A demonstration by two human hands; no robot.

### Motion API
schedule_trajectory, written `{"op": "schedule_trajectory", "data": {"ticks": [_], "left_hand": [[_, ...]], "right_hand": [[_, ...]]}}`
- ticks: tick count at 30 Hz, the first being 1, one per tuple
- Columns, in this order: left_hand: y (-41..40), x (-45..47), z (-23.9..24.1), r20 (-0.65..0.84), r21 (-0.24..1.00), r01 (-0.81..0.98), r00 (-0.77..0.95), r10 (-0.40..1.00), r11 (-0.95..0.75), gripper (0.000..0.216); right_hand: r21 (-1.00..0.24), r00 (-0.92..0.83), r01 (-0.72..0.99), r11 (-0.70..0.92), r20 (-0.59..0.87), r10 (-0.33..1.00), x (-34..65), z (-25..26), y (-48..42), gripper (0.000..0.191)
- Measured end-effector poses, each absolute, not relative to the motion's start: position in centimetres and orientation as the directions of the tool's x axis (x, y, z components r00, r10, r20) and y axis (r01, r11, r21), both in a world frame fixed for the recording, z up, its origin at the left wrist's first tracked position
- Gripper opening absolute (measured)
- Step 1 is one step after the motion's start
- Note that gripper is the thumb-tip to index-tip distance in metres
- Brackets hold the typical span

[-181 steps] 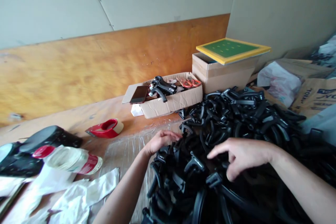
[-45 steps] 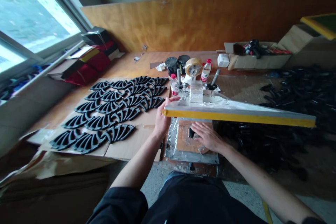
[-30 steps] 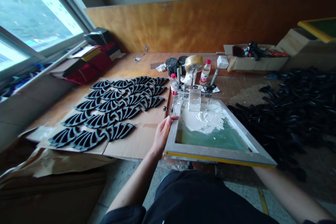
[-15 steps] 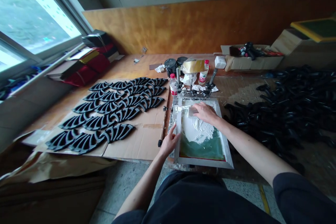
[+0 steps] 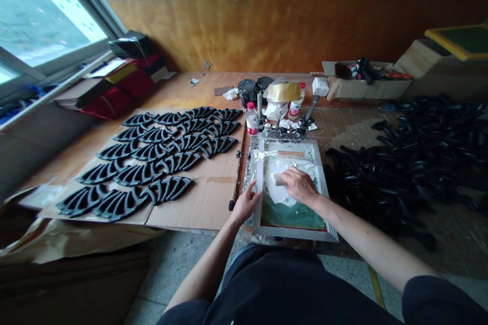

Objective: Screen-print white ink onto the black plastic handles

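Note:
A screen-printing frame (image 5: 331, 223) with a metal rim lies on the bench before me, hinged to clamps (image 5: 284, 131) at its far end. White ink (image 5: 274, 194) is spread over the upper and middle part of its green mesh (image 5: 290, 217). My right hand (image 5: 300, 185) is closed around a pale squeegee (image 5: 280, 179), which sits on the inked mesh. At the frame's left rim is my left hand (image 5: 246, 205), its thumb and forefinger apart, the fingertips against the rim; the other fingers are partly hidden.
Rows of black fan-shaped parts (image 5: 152, 150) lie on cardboard (image 5: 183, 213) at left. Many black curved pieces (image 5: 412, 162) are heaped at right. Behind the frame stand a red-capped bottle (image 5: 251, 119), dark tins (image 5: 247, 92) and a tape roll (image 5: 285, 92). An open carton (image 5: 366, 90) is farther right.
My right hand has drawn the squeegee toward me, from the frame's far part to its middle, uncovering a brown strip there. My left hand has stayed at the left rim.

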State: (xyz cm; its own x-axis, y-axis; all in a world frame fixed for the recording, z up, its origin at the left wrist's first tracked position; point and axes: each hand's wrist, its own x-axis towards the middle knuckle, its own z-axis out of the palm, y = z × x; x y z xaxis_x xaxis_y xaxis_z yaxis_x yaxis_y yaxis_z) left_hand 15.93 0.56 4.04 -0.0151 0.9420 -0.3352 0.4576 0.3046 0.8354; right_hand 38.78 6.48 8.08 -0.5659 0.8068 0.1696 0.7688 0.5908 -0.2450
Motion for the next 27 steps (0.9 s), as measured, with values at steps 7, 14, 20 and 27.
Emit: {"op": "schedule_trajectory", "data": {"ticks": [7,14,20,27], "left_hand": [[0.5,16.1,3.8,-0.333,0.831,0.449,-0.068,0.940,0.327,0.060],[0.5,16.1,3.9,-0.324,0.853,0.414,-0.061,0.944,0.319,0.061],[0.5,16.2,4.5,-0.345,0.870,0.352,-0.066,0.936,0.346,0.063],[0.4,16.1,9.9,-0.319,0.944,0.092,0.015,0.948,0.316,0.067]], "right_hand": [[-0.288,-0.838,0.389,0.875,0.283,0.466,43.0,9.1,5.6,0.028],[-0.306,-0.736,0.461,0.833,0.392,0.552,41.1,8.8,6.7,0.030],[-0.337,-0.760,0.443,0.831,0.352,0.547,41.9,8.1,5.4,0.024],[-0.434,-0.454,0.722,0.538,0.289,0.843,41.3,14.9,14.2,0.049]]}}
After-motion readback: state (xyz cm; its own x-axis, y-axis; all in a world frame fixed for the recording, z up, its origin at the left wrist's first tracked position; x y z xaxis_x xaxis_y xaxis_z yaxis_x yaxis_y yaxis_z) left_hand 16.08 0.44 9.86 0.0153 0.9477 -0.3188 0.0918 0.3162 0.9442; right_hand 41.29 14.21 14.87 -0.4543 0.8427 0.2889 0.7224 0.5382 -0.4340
